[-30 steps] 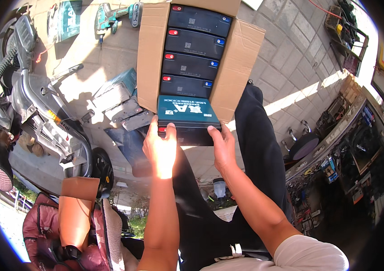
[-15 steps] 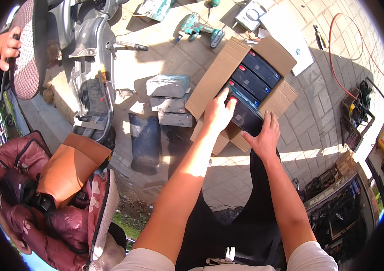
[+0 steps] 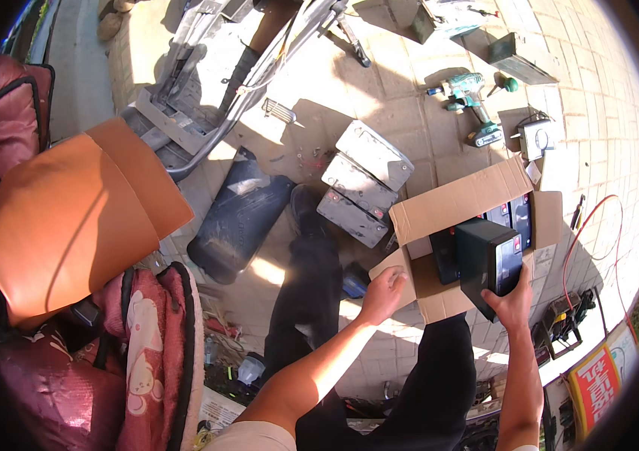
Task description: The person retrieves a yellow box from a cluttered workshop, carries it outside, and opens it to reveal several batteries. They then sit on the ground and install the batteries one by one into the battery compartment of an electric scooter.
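Note:
My right hand [image 3: 512,302] grips the near end of a black block-shaped battery [image 3: 477,263], its thumb on one side. That battery is tilted and lifted partly out of an open cardboard box [image 3: 460,197], with a red terminal cap showing. More black batteries [image 3: 521,218] stand inside the box, partly covered by the raised one. Beside the box's near left flap [image 3: 394,267] is my left hand [image 3: 385,295], its fingers loosely bent and holding nothing that I can see; whether it touches the flap is unclear.
Several dusty grey batteries [image 3: 361,192] lie left of the box, near a dark plastic panel [image 3: 237,218]. A scooter frame [image 3: 206,143] and brown seat [image 3: 79,218] fill the left side. Beyond the box lie a teal cordless drill [image 3: 469,101] and a white device [image 3: 536,137]. A red cable [image 3: 571,255] curves at right.
The front battery has risen and tilted in my right hand. My left hand has come off it and moved left to the box flap. The view has shifted toward the left side.

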`<state>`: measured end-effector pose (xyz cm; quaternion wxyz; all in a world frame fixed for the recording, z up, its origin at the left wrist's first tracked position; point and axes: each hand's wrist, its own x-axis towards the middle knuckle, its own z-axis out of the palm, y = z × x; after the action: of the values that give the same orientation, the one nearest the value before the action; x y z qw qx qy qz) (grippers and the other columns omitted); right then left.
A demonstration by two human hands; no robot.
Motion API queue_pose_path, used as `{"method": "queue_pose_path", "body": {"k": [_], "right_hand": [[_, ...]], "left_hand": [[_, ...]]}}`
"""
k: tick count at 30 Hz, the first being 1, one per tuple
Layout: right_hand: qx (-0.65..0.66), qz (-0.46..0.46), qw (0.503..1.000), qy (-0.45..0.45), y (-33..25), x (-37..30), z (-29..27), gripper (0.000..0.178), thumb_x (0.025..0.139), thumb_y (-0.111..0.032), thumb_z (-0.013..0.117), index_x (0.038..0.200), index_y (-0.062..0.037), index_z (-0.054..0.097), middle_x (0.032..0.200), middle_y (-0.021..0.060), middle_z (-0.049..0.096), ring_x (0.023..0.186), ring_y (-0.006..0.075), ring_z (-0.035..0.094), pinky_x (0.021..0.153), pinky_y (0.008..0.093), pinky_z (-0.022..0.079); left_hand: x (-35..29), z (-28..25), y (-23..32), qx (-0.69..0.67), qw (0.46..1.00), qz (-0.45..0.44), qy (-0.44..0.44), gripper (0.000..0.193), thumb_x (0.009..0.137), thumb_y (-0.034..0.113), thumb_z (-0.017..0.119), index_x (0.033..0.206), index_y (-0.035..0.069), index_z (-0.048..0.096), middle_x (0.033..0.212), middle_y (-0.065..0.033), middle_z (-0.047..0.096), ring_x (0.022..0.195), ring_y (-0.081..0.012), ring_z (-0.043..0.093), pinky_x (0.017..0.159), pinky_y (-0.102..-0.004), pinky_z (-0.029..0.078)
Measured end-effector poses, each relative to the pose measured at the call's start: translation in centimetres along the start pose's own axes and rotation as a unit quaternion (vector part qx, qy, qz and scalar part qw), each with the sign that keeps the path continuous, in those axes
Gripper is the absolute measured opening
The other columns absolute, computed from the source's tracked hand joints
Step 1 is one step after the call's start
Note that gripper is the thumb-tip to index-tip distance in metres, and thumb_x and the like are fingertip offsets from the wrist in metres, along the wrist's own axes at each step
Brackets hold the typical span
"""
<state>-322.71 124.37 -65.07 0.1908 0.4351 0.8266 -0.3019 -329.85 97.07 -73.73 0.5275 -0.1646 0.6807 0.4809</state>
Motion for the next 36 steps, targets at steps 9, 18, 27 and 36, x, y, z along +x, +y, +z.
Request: {"method": "queue_pose_path", "body": {"k": [9, 18, 27, 36], "right_hand": [[0.262, -0.047, 0.952, -0.154, -18.1, 0.0, -1.7, 0.090, 0.054, -0.023, 0.091, 0.125, 0.0058, 0.043, 0.103, 0.0141, 0.063, 0.095, 0.0208, 0.061, 0.089, 0.0341, 0.049], [0.415, -0.342, 0.830, -0.148, -45.2, 8.8, 13.2, 0.077, 0.060, -0.016, 0.088, 0.118, 0.0073, 0.044, 0.102, 0.0149, 0.066, 0.091, 0.0198, 0.064, 0.087, 0.0309, 0.051], [0.238, -0.319, 0.907, -0.137, -54.6, 14.1, 21.2, 0.082, 0.055, -0.030, 0.085, 0.118, 0.0075, 0.049, 0.107, 0.0213, 0.068, 0.101, 0.0327, 0.067, 0.094, 0.0360, 0.050], [0.115, -0.315, 0.929, -0.155, -57.5, 15.9, 26.4, 0.083, 0.055, -0.039, 0.085, 0.112, 0.0095, 0.050, 0.104, 0.0246, 0.067, 0.100, 0.0365, 0.066, 0.091, 0.0391, 0.051]], "left_hand": [[-0.1, -7.9, 8.8, -0.354, 0.902, 0.016, 0.247, 0.047, 0.100, 0.032, 0.054, 0.135, 0.001, 0.048, 0.135, -0.0125, 0.051, 0.125, -0.0196, 0.046, 0.107, -0.0303, 0.032], [-0.4, -11.6, 11.0, -0.498, 0.829, -0.019, 0.254, 0.057, 0.100, 0.047, 0.045, 0.137, 0.004, 0.046, 0.146, -0.0106, 0.043, 0.138, -0.0222, 0.033, 0.112, -0.0404, 0.017], [-0.8, -13.8, 14.3, -0.517, 0.829, -0.011, 0.211, 0.052, 0.103, 0.040, 0.037, 0.139, 0.004, 0.042, 0.148, -0.0115, 0.039, 0.139, -0.0227, 0.029, 0.114, -0.0415, 0.015], [-0.2, -15.2, 14.5, -0.506, 0.827, 0.009, 0.244, 0.048, 0.104, 0.040, 0.037, 0.137, 0.007, 0.047, 0.145, -0.0079, 0.044, 0.136, -0.0220, 0.035, 0.113, -0.0402, 0.019]]}}
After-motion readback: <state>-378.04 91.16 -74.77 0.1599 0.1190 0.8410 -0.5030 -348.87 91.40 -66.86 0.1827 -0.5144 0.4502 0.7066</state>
